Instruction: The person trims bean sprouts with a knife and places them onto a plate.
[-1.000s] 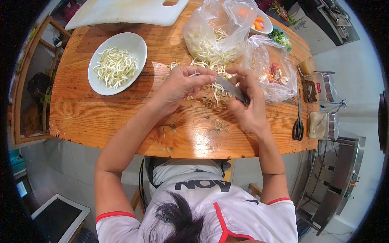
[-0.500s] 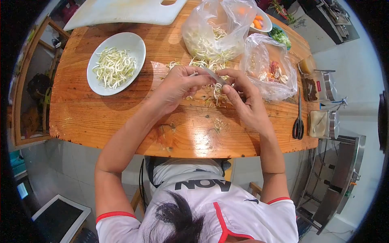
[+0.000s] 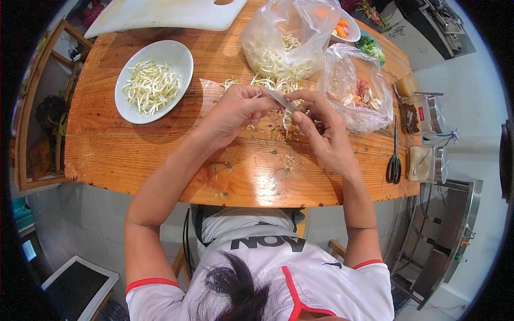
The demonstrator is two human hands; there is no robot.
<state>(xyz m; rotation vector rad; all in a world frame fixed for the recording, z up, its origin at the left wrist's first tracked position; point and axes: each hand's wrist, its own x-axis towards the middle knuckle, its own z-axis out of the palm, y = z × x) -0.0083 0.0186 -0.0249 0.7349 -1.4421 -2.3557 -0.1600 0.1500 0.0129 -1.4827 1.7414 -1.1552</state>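
My right hand is closed around a small knife, its blade pointing up and left toward my other hand. My left hand pinches a bean sprout, of which only a pale bit shows by the blade. Just beyond and beneath both hands lies a loose pile of bean sprouts on the wooden table. A white oval bowl to the left holds more bean sprouts.
A plastic bag of sprouts stands behind the pile, with another open bag of scraps to its right. Scissors lie near the right edge beside jars. A white cutting board is at the back left.
Both hands stay almost in place, with the knife blade turned slightly against the left fingers. The view has shifted a little.
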